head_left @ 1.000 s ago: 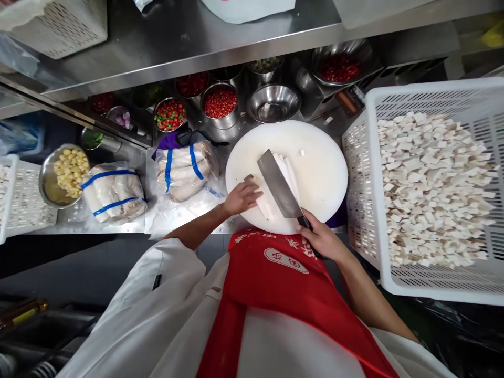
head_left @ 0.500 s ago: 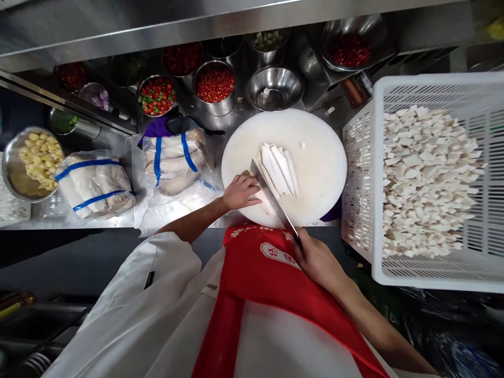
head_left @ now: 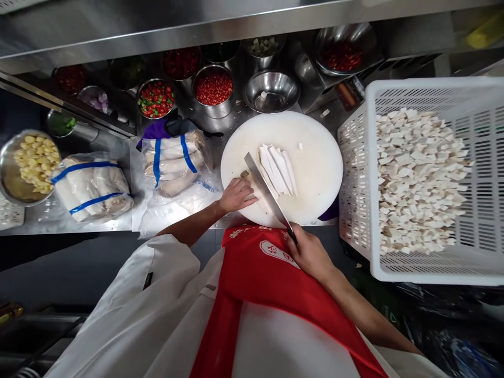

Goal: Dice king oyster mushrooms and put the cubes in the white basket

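Observation:
My right hand (head_left: 313,254) is wrapped round the dark handle of a kitchen knife (head_left: 268,193), its blade slanting up and left over the round white cutting board (head_left: 318,157). Under the curled fingers of my left hand (head_left: 238,195), a king oyster mushroom (head_left: 244,174) is held down at the board's left side; most of it is hidden by the hand and the blade. Just right of the blade lie long white mushroom slices (head_left: 279,170), side by side. One small cut piece (head_left: 300,146) sits apart on the board.
To the right stands a white plastic basket (head_left: 372,184) heaped with cut mushroom pieces (head_left: 421,184). Bagged whole mushrooms (head_left: 173,160) lie left, beside another bag (head_left: 92,186) and a bowl of yellow pieces (head_left: 37,163). Behind are a steel bowl (head_left: 271,92) and chopped-chilli containers (head_left: 213,86), beneath a metal shelf edge (head_left: 252,26).
The knife's tip has shifted slightly up and left, over the mushroom by my left hand. My left hand has drawn back a little to the left. The whole view has shifted slightly.

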Tool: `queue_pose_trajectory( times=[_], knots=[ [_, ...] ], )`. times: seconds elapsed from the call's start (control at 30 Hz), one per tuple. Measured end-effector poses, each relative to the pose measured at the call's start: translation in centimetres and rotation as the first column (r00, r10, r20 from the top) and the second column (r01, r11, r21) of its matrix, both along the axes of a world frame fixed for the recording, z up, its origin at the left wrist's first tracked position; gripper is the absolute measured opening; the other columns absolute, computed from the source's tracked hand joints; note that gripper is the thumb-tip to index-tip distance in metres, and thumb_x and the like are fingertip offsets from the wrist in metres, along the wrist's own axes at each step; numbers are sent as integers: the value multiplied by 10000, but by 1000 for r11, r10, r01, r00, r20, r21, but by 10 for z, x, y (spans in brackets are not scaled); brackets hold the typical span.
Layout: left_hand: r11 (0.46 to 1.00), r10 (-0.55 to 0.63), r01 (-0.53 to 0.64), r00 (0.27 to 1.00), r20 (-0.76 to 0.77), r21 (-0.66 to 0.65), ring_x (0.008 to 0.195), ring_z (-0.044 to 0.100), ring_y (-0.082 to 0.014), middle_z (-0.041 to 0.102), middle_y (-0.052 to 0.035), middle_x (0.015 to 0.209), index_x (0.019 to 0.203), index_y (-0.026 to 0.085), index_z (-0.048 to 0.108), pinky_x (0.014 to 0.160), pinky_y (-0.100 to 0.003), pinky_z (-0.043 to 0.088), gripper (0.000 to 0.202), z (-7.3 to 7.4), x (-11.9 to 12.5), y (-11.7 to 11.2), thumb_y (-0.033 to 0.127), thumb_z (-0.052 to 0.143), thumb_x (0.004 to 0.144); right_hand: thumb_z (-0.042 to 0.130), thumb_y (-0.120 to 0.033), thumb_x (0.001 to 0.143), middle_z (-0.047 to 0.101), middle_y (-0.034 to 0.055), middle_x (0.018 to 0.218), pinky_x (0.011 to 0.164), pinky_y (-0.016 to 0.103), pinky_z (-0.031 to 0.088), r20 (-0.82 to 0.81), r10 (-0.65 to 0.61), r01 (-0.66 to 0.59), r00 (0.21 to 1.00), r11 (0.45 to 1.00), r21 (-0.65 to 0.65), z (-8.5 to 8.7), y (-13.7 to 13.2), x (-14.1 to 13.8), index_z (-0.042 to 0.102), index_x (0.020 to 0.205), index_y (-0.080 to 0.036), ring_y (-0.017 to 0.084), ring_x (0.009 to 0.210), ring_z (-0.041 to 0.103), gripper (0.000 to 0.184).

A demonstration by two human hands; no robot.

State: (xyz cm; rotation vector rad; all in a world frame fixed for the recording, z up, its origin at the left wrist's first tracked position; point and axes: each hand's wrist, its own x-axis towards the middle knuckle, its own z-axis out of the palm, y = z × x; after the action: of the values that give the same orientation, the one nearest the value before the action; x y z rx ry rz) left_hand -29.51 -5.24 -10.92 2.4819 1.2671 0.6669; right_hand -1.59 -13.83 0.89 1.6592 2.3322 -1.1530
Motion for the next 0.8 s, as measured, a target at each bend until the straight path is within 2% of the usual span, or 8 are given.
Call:
queue_pose_trajectory(
  times=[0.07, 0.17, 0.3, 0.43, 0.53, 0.63, 0.7, 0.8],
  knots=[
    [1000, -2, 2, 1000, 10, -5, 1003, 583, -238, 651, -83, 1001, 887, 202, 660, 880, -416, 473, 325, 0, 0, 0, 521, 594, 897, 330, -330, 999, 727, 103, 872, 653, 325, 429, 4, 29, -28, 1000, 999, -30, 8, 0, -1, 530, 1134, -179, 262, 758, 687, 285],
    [995, -54, 54, 999, 2, -82, 1069, 570, -245, 659, -90, 1040, 942, 205, 669, 930, -420, 471, 323, 0, 1, 3, 510, 566, 914, 341, -277, 989, 723, 107, 865, 643, 319, 398, 49, 71, -66, 996, 994, -88, 14, 6, -5, 524, 1087, -181, 258, 751, 682, 229],
    [982, -103, 100, 995, -10, -161, 1106, 554, -245, 665, -88, 1060, 994, 212, 677, 978, -421, 459, 336, -1, 0, 7, 512, 541, 927, 395, -239, 972, 720, 97, 809, 613, 304, 357, 71, 66, -57, 995, 990, -131, 7, 19, -14, 520, 1071, -191, 254, 716, 669, 167],
    [989, -111, 107, 993, -40, -107, 1119, 543, -251, 660, -95, 1089, 999, 189, 676, 995, -412, 453, 351, 0, -3, 9, 509, 549, 925, 417, -240, 959, 731, 109, 858, 657, 307, 407, 52, 9, -5, 999, 997, -75, -13, 27, -23, 536, 1130, -175, 258, 763, 676, 218],
    [985, -145, 134, 985, -96, -108, 1100, 547, -256, 657, -98, 1089, 1009, 180, 671, 984, -417, 455, 382, 2, -2, 13, 527, 533, 931, 409, -272, 954, 738, 125, 955, 724, 334, 468, -17, -67, 67, 998, 998, -19, -23, 30, -27, 526, 1245, -153, 273, 836, 685, 336],
    [985, -138, 122, 980, -142, -121, 1138, 535, -270, 646, -110, 1127, 1043, 176, 667, 984, -430, 447, 392, 3, 6, 24, 523, 517, 940, 411, -258, 928, 717, 137, 1087, 814, 369, 500, -141, -144, 155, 980, 985, 75, -18, 33, -24, 476, 1363, -132, 282, 940, 675, 458],
    [988, -128, 113, 979, -158, -101, 1155, 531, -276, 635, -121, 1149, 1048, 173, 667, 981, -436, 444, 385, 8, 11, 32, 513, 519, 941, 431, -206, 884, 687, 128, 1157, 881, 380, 497, -205, -150, 182, 967, 972, 148, -9, 35, -19, 433, 1429, -138, 274, 1009, 653, 550],
    [977, -215, 211, 963, -165, -43, 1050, 568, -258, 644, -107, 1049, 974, 186, 669, 943, -436, 448, 366, 31, 14, 41, 521, 527, 934, 441, -159, 850, 654, 104, 1151, 893, 381, 500, -216, -120, 168, 969, 961, 219, 3, 37, -8, 372, 1505, -183, 257, 998, 636, 659]
  ],
)
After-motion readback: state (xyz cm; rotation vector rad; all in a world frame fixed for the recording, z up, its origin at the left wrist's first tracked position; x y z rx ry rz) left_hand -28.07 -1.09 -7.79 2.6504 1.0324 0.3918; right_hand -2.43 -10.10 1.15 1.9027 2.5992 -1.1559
